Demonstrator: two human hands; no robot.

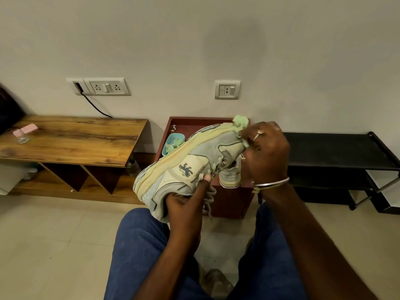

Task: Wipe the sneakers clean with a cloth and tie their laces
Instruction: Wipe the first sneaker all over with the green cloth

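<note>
A grey and cream sneaker [184, 167] with a dark emblem on its side is held up on its side above my lap. My left hand [186, 204] grips it at the heel opening, thumb against the side. My right hand [266, 152] presses a pale green cloth [240, 124] against the toe end of the sneaker. A second sneaker [230, 176] stands on the red-brown box [229, 200] behind, partly hidden by the held one. Grey laces [208, 200] hang loose below my left hand.
A teal bowl [173, 144] with green cloth pieces sits on the box. To the left stands a wooden shelf unit [82, 139] with a glass [19, 136] and a pink item. On the right is a black rack [337, 156]. My knees in blue jeans frame the tiled floor.
</note>
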